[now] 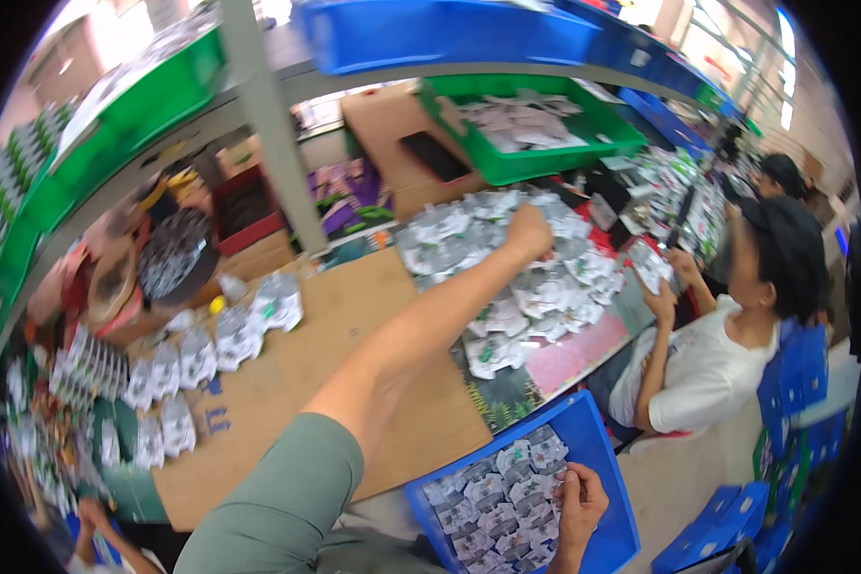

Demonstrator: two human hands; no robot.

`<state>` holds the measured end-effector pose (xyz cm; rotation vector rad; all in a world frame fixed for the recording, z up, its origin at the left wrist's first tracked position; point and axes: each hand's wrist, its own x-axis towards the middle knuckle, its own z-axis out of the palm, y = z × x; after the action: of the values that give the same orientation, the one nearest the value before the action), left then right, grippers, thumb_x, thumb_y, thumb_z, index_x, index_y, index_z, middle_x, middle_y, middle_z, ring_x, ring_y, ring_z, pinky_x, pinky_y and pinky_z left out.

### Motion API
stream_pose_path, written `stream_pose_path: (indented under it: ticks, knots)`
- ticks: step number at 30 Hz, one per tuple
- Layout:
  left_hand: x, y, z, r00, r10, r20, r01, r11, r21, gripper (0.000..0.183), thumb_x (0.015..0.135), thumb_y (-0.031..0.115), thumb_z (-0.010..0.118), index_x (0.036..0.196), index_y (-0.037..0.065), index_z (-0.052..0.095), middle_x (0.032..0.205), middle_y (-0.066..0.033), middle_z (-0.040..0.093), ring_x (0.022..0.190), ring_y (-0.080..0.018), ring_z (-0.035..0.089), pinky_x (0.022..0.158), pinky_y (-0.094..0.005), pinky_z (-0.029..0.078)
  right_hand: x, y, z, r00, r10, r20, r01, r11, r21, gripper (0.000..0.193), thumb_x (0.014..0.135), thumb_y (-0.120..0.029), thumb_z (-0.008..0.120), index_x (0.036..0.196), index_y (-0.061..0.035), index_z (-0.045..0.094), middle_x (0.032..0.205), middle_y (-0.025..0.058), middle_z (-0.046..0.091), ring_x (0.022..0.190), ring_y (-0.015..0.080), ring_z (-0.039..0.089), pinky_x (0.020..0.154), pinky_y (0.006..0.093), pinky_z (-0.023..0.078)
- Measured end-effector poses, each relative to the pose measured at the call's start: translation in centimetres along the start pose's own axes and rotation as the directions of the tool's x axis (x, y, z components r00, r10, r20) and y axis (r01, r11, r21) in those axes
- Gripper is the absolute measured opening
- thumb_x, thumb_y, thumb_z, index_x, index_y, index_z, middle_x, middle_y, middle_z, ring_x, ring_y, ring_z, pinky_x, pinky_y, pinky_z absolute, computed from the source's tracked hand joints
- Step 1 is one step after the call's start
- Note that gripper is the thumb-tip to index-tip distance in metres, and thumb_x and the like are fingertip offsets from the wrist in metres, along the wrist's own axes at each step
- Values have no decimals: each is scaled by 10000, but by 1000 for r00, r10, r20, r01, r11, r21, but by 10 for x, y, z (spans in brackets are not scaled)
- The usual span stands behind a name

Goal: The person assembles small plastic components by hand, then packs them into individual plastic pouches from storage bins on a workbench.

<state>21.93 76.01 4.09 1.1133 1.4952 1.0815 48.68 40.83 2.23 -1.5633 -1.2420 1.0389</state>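
My left arm, in a grey-green sleeve, stretches across the cardboard sheet to a heap of small clear packs with white printed cards. On that heap rests my left hand, its fingers curled down and partly hidden, so what they grip cannot be made out. Lower right, a blue bin holds rows of similar packs. Over the bin's right side is my right hand, thumb and fingers bent together beside the packs; anything pinched there is too small to tell.
More packs stand in rows on the cardboard's left. Behind are a green tray of white packets, a dark phone-like slab and a shelf post. At right a co-worker in a white shirt handles a pack.
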Motion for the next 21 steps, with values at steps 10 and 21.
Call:
stream_pose_path:
  ticks: [10, 21]
  knots:
    - [-397, -106, -164, 970, 27, -241, -33, 999, -19, 350, 939, 193, 554, 1230, -1, 546, 819, -141, 675, 702, -179, 633, 645, -345, 518, 15, -62, 204, 621, -318, 717, 391, 918, 67, 205, 959, -106, 583, 1111, 27, 619, 743, 11, 573, 611, 64, 516, 518, 201, 385]
    - [-447, -176, -270, 710, 130, -692, 213, 898, 386, 378, 916, 176, 577, 1277, 65, 553, 755, -191, 654, 663, -337, 642, 629, -444, 495, 51, -70, 435, 724, -381, 575, 598, 762, -249, 289, 902, -146, 499, 1143, -16, 589, 987, 252, 667, 941, 423, 638, 800, 512, 496]
